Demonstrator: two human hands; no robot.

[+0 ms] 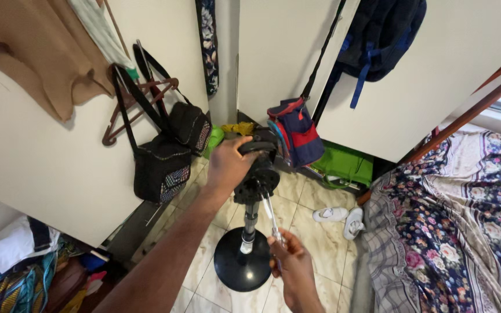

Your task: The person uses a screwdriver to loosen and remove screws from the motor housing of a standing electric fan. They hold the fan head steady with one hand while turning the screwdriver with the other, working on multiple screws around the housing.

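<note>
A black fan stand with a round base [242,268] stands on the tiled floor, its grey pole rising to a black motor housing [257,174]. My left hand [227,165] grips the top of that housing from the left. My right hand [290,264] is low beside the pole and holds a screwdriver [271,217] with a clear handle. The screwdriver's thin metal shaft points up at the underside of the housing.
Black bags [160,165] and a wooden hanger [137,107] hang on the left wall. A red-and-blue backpack [296,134] and green bags [346,165] sit by the wardrobe. White shoes [343,217] lie on the floor. A floral-covered bed [453,232] fills the right side.
</note>
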